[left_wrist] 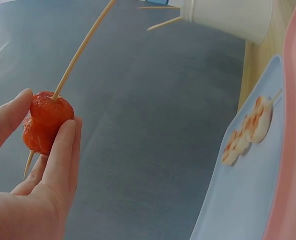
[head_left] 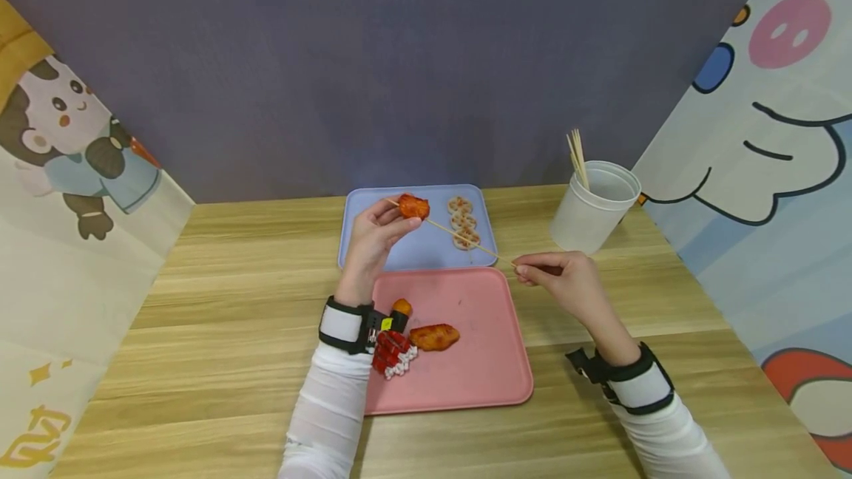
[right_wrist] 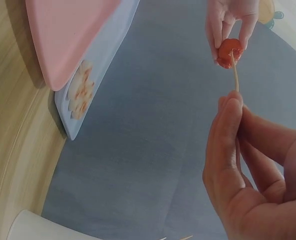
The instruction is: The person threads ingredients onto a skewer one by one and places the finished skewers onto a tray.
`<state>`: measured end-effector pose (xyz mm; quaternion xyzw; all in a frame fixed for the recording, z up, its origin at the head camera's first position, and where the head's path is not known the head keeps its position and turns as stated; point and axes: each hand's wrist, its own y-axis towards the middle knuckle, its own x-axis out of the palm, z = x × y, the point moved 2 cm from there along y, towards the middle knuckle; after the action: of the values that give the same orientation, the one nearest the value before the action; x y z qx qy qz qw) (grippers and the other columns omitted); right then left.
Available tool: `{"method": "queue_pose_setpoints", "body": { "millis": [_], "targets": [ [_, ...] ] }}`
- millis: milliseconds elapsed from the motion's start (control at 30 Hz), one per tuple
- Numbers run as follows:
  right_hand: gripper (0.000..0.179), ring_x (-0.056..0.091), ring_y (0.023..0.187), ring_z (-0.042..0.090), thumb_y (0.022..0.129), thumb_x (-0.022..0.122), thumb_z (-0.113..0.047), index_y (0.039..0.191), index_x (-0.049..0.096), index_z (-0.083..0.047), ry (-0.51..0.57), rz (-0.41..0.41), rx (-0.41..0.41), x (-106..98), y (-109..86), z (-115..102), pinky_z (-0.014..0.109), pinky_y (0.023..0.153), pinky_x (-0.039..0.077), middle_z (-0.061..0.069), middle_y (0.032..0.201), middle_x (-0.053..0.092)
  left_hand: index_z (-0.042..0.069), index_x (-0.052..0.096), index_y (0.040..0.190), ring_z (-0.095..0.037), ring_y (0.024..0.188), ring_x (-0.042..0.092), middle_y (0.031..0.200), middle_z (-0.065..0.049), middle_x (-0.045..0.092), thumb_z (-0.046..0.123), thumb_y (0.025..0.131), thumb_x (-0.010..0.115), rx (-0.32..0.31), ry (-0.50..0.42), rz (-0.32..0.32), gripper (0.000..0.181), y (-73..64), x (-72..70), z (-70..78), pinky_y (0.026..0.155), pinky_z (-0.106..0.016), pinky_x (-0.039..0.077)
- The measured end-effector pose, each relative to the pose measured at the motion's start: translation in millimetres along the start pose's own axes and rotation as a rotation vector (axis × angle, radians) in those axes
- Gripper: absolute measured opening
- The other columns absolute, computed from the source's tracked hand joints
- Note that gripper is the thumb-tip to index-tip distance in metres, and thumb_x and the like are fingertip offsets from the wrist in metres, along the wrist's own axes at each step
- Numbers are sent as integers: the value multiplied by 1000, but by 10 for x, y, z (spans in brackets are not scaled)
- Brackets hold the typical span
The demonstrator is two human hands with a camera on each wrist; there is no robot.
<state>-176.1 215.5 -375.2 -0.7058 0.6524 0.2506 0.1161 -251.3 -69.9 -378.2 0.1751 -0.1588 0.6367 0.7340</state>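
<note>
Between the thumb and fingers of my left hand [head_left: 374,239] is a glossy orange-red food piece [head_left: 414,206], held above the blue tray [head_left: 426,246]. A thin wooden skewer [left_wrist: 83,46] runs right through that piece, and its tip pokes out the far side in the left wrist view. My right hand [head_left: 566,283] pinches the skewer near its other end, right of the trays. Several lotus root slices [head_left: 464,222] lie in a row on the blue tray, with a bit of stick showing at one end in the left wrist view.
The pink tray [head_left: 479,375] lies nearer me, bearing a browned chicken wing [head_left: 435,337], a red-and-white bundle [head_left: 393,353] and a small orange piece [head_left: 402,307], partly hidden by my left wrist gear. A white bucket [head_left: 586,216] with several skewers [head_left: 577,157] stands back right.
</note>
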Motion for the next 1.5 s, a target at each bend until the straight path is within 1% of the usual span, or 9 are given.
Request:
{"method": "queue_pose_setpoints", "body": {
  "millis": [200,433,533,667,767,900,1067,1267,1500],
  "targets": [
    [17,68,69,1,85,69,-10,98,73,2,-22,10,-4,10,-5,-9,28,65,58,19,90,72,-1,59,112,-15,87,66,95,-4,68,-13,80,64,-14,5,-29,34,-2,67,-58,78,-25,56],
    [17,69,70,4,85,69,-9,98,73,2,-14,20,-7,22,-9,-25,24,64,57,19,91,72,-4,58,114,-16,87,66,95,-5,67,-13,79,66,-46,18,-38,37,-13,164,-130,79,-27,56],
    [17,69,70,4,85,69,-8,98,73,3,0,20,-3,25,-10,-28,25,64,57,19,91,72,-3,59,112,-17,87,66,96,-6,67,-12,79,67,-58,20,-44,35,-19,197,-154,80,-27,56],
    [17,69,70,3,86,69,-8,98,73,3,11,22,4,26,-12,-40,22,64,56,20,91,72,-2,60,110,-18,87,66,96,-7,67,-11,78,68,-62,26,-41,35,-27,227,-174,81,-28,56],
    [17,68,70,2,86,68,-8,98,73,4,15,26,11,25,-14,-50,20,63,56,20,91,72,-2,60,111,-17,86,66,96,-7,67,-9,78,70,-61,51,-50,36,-38,259,-188,80,-28,56],
    [17,68,70,1,86,68,-6,98,72,5,19,33,16,24,-14,-54,22,63,57,21,90,72,-1,61,112,-16,85,66,96,-6,67,-6,78,72,-63,92,-62,37,-57,303,-207,79,-27,56],
    [16,68,70,0,86,67,-5,98,72,5,19,39,21,28,-15,-48,21,63,56,22,90,72,-3,60,113,-16,85,66,96,-6,67,-8,77,71,-71,96,-55,38,-63,322,-225,77,-26,56],
    [17,67,70,-1,86,67,-6,99,72,5,30,34,37,44,-19,-45,20,63,56,21,91,72,-4,60,116,-16,86,66,95,-6,68,-7,77,71,-91,119,-66,40,-66,340,-239,78,-26,56],
    [17,68,70,1,86,68,-6,98,72,5,34,48,26,47,-20,-48,21,63,56,21,89,72,-3,60,117,-17,87,66,98,-8,67,-7,77,71,-96,139,-58,41,-82,346,-236,79,-26,56]
  ]
}}
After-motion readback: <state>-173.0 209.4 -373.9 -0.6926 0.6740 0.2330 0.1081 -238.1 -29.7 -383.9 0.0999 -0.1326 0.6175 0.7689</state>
